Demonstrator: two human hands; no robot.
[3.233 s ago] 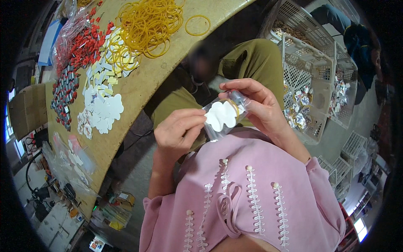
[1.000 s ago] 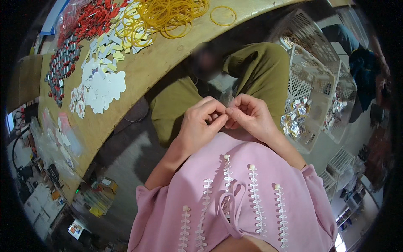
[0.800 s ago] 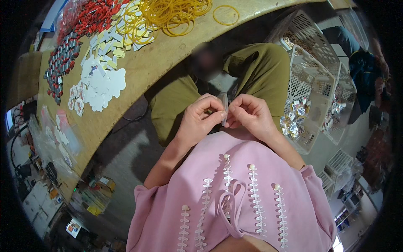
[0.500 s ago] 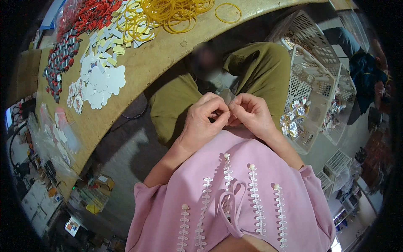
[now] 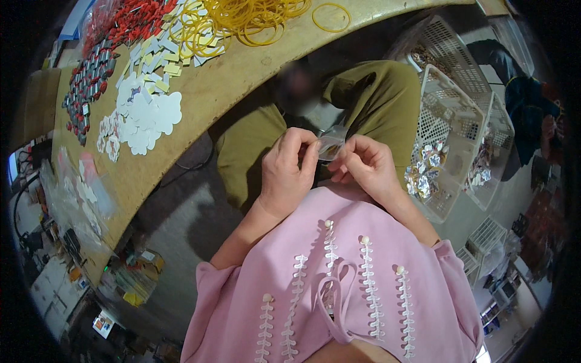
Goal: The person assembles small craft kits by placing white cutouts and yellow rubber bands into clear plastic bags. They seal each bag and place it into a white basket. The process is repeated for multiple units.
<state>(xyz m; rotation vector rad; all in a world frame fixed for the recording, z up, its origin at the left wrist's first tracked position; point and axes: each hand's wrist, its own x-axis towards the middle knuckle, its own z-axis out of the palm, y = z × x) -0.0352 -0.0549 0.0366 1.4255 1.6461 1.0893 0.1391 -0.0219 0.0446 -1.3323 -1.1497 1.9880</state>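
Between my two hands, above my lap, is a small clear plastic bag [image 5: 331,143]. My left hand [image 5: 287,164] pinches its left edge between thumb and fingers. On the other side my right hand [image 5: 365,163] has its fingers closed at the bag's lower right edge. Something dark or brownish shows through the plastic, too small to make out. Both hands are apart from the table.
A curved wooden table [image 5: 181,100] on the left bears white scalloped cards [image 5: 148,121], small grey-and-red parts [image 5: 91,85], yellow rubber bands [image 5: 254,21] and red pieces [image 5: 142,21]. White plastic baskets [image 5: 445,115] with shiny pieces [image 5: 426,166] stand at right.
The hands have moved slightly apart. The clear bag, mostly hidden behind the fingers before, now shows stretched between them. My left hand's fingers have straightened and shifted a little up.
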